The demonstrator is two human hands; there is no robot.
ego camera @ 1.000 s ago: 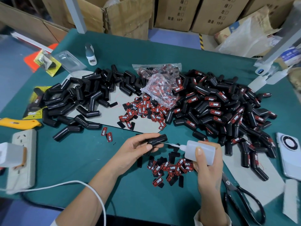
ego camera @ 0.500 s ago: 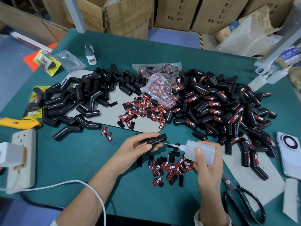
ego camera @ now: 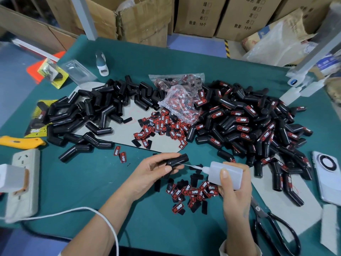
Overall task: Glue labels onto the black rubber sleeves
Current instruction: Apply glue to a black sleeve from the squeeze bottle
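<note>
Fingers (ego camera: 162,157) of the left hand (ego camera: 147,172) curled around a black rubber sleeve (ego camera: 178,159), gripping it just above the green table (ego camera: 83,174). Touching its side was the thin needle tip of a white glue bottle (ego camera: 227,172), which the right hand (ego camera: 236,191) gripped, thumb on top. Loose red-and-black labels (ego camera: 191,193) lay just below. Bare sleeves (ego camera: 96,111) were heaped at far left, labelled sleeves (ego camera: 249,122) at right, and scissors (ego camera: 276,226) near the right wrist.

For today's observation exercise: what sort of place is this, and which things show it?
Probably a small packing workshop: stacked cardboard cartons behind a green worktable heaped with black rubber sleeves and loose labels.
</note>
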